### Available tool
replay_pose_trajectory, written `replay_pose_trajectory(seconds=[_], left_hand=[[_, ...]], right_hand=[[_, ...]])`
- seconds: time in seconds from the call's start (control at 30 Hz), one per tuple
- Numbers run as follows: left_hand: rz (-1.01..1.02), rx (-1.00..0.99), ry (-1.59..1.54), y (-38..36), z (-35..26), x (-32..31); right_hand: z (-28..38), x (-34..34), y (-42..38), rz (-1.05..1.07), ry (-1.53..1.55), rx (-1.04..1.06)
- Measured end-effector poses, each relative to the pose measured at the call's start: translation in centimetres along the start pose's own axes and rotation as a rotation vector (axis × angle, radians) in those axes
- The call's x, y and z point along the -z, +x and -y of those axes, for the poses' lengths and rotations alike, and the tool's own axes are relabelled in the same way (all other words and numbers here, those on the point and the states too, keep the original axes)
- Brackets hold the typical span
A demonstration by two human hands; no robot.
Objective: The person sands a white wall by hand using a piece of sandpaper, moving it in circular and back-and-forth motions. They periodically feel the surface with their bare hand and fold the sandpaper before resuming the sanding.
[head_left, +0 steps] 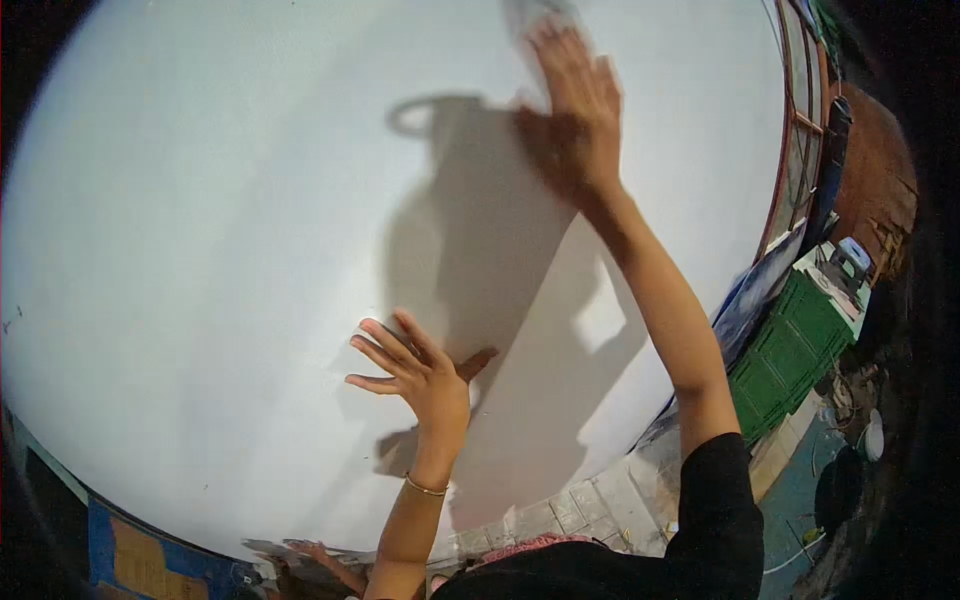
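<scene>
A large smooth white wall (280, 200) fills most of the view, and both hands are at its surface. My left hand (430, 385) is low on it, fingers spread wide with nothing between them; a thin bangle (426, 487) circles that wrist. Higher up, my right hand (578, 120) reaches along the wall, its fingers stretched upward and smeared by motion. A blurred grey patch (535, 15) shows beyond its fingertips; I cannot tell what it is. A broad dark shadow (465, 220) lies on the wall between the hands.
Along the right side stand a green crate (790, 340) and a framed window (800, 120). Light tiles (570, 510) run along the bottom of the wall. A blue and brown panel (145, 555) is at lower left. Another person's hand (315, 550) shows at the bottom.
</scene>
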State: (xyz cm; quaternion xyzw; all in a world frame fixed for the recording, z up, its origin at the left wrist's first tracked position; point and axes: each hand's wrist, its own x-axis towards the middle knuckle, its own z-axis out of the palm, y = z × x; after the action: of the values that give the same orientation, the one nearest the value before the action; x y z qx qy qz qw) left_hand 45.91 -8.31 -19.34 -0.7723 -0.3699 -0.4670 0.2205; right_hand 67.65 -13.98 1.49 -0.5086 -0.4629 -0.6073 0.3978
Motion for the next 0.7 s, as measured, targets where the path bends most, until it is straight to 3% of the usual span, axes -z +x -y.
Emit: replay_pose_trajectory(seconds=[0.07,0.13,0.17,0.2,0.27,0.3,0.33,0.43,0.53,0.6,0.67,0.7], left_hand=[[0.003,0.016,-0.035,-0.3,0.1,0.1],[-0.008,0.022,-0.073,0.2,-0.1,0.1],[-0.014,0.051,-0.105,0.4,-0.4,0.1],[-0.017,0.079,-0.137,0.6,-0.5,0.3],[-0.056,0.093,-0.159,3.2,-1.0,1.1],[-0.076,0.054,-0.174,5.3,-1.1,2.1],[-0.098,0.014,-0.184,7.5,-1.0,3.0],[-0.366,-0.103,-0.111,15.1,-0.5,5.0],[-0.549,-0.159,-0.053,21.5,0.3,7.5],[-0.654,-0.196,-0.040,25.0,1.3,8.5],[-0.761,-0.236,0.039,27.8,2.1,9.2],[-0.734,-0.244,0.028,28.5,2.5,9.5]], right_hand=[[0.5,-0.1,1.7,-0.131,-0.060,0.000],[3.2,0.2,2.3,0.098,0.070,0.209],[3.4,1.4,3.3,0.136,0.138,0.414],[2.6,1.0,4.3,0.133,0.129,0.416],[0.3,-0.9,7.3,-0.068,0.025,0.247],[0.6,-0.6,8.7,-0.034,-0.017,0.021],[1.3,-0.8,9.6,-0.035,-0.014,-0.052],[3.0,-0.3,10.2,0.040,0.044,0.448],[0.0,-0.9,12.9,-0.089,0.063,0.293],[-1.2,-1.3,14.8,-0.169,0.046,-0.004],[0.2,-2.0,14.3,-0.171,-0.082,0.098],[1.6,-0.7,13.4,-0.038,-0.013,0.297]])
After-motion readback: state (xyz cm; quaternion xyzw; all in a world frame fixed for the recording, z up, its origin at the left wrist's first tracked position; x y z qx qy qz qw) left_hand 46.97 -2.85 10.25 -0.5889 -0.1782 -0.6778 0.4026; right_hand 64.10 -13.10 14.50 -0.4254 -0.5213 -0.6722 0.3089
